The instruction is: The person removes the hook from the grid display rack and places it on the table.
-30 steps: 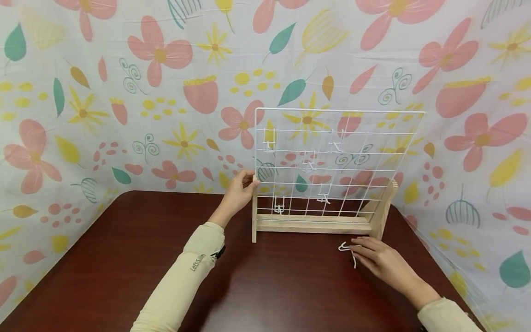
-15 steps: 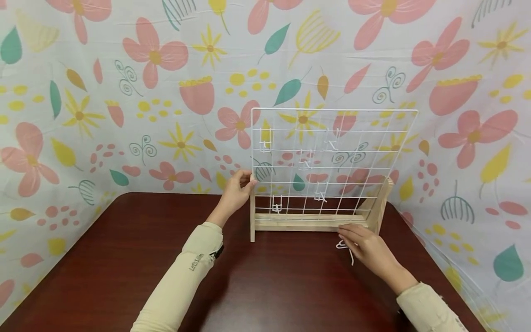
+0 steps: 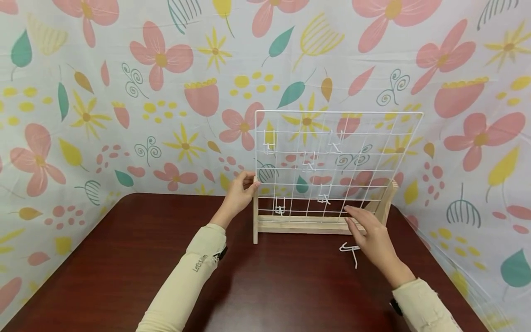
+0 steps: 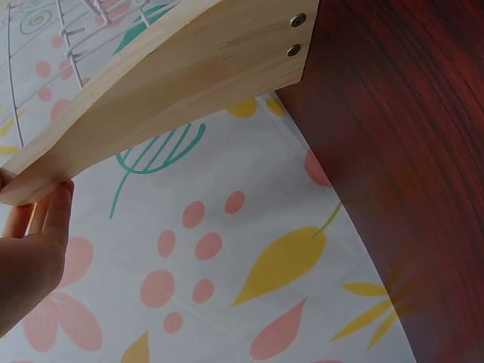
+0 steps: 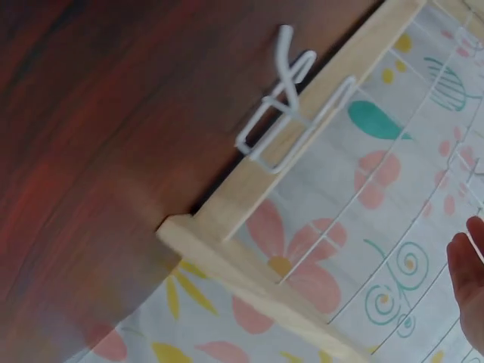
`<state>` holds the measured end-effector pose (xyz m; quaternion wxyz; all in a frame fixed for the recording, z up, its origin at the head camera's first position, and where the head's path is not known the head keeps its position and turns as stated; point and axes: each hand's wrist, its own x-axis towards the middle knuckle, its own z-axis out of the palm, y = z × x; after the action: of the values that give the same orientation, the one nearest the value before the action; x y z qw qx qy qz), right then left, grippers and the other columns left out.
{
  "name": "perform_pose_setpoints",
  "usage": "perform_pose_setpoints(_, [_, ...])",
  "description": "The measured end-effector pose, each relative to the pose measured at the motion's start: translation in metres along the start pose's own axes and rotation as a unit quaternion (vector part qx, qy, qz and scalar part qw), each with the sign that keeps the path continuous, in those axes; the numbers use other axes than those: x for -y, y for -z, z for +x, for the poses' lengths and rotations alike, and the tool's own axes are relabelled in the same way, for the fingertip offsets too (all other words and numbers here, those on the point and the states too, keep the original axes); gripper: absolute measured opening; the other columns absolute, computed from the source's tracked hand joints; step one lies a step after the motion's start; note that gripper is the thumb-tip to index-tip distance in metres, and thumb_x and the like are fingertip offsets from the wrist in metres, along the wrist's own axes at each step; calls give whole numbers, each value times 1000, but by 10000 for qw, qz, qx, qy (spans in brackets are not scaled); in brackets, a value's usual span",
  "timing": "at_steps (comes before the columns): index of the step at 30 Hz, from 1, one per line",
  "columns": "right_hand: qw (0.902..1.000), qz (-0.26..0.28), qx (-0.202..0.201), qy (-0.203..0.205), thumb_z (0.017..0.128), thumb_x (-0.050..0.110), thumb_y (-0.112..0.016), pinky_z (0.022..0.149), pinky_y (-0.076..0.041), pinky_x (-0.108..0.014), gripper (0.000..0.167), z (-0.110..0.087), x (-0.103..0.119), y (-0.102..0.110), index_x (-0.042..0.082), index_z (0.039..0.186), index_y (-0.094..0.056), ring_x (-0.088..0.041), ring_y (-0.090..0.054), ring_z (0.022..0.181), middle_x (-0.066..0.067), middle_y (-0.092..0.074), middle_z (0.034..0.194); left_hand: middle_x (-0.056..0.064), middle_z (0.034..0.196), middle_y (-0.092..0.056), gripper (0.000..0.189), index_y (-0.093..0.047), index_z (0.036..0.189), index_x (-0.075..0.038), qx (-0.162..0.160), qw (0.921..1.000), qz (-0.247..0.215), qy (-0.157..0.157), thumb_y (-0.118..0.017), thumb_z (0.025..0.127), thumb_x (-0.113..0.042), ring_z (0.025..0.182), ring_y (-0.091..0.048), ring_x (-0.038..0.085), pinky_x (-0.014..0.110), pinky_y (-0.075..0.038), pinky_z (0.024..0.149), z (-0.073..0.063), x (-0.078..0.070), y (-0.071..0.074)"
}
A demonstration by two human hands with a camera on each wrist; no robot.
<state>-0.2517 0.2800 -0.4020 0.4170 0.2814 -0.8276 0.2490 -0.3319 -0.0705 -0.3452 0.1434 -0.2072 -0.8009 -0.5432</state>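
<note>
With fingers and thumb grasping the wood, a person's left hand [image 3: 239, 192] is pinching the left side panel [image 4: 178, 102] of a display rack [image 3: 304, 225]. The right hand [image 3: 375, 240] is hovering before the rack's lower right, its fingers parted from the thumb and gripping nothing. Just below that hand, 1 loose hook [image 3: 354, 250] is lying on the bench [image 3: 269, 286] in front of the rack's base, while 5 hung hooks [image 3: 326, 199] are dangling at staggered heights on the white wire grid [image 3: 340, 111]. Pale sleeves [image 3: 180, 290] are covering both forearms. 2 screws [image 4: 298, 20] are showing on the panel, and a floral cloth [image 3: 166, 115] is filling the background.
</note>
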Motion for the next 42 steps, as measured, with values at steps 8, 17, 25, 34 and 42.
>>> perform_pose_setpoints(8, [9988, 192, -336, -288, 70, -7, -79, 106, -32, -12, 67, 7, 5, -15, 1, 132, -57, -37, -55, 113, -22, -59, 125, 21, 111, -61, 27, -54, 116, 8, -24, 10000, -55, 42, -61, 94, -6, 108, -59, 32, 38, -51, 96, -1, 1, -1])
perform_pose_setpoints(17, [9962, -19, -478, -725, 72, -3, -80, 89, -45, -57, 67, 17, 17, -29, -4, 133, -54, -42, -54, 115, -25, -57, 127, 20, 112, -60, 28, -54, 117, 9, -18, 10000, -17, 3, -61, 95, -7, 108, -59, 32, 39, -50, 97, -1, 1, 0])
perform_pose_setpoints(25, [9896, 154, -571, -1309, 81, 0, -75, 92, -45, -60, 54, 23, 26, -44, -5, 131, -55, -43, -53, 117, -27, -57, 127, 20, 111, -61, 28, -55, 117, 8, -41, 9999, 84, -56, -62, 94, -7, 107, -59, 32, 38, -51, 96, 0, 0, 1])
perform_pose_setpoints(34, [9835, 316, -877, -1551, 86, 1, -71, 95, -46, -55, 42, 30, 33, -60, -7, 125, -59, -41, -56, 115, -27, -60, 122, 20, 111, -61, 25, -56, 115, 5, -102, 9999, 13, -29, -62, 94, -6, 108, -59, 32, 38, -50, 97, 0, 1, 1])
perform_pose_setpoints(42, [9808, 231, -1269, -1463, 87, -2, -68, 90, -51, -39, 31, 29, 34, -69, -4, 118, -67, -37, -61, 110, -23, -63, 119, 20, 113, -60, 28, -55, 118, 7, -14, 10000, -4, -16, -61, 95, -8, 109, -59, 31, 38, -50, 97, 0, 4, -1])
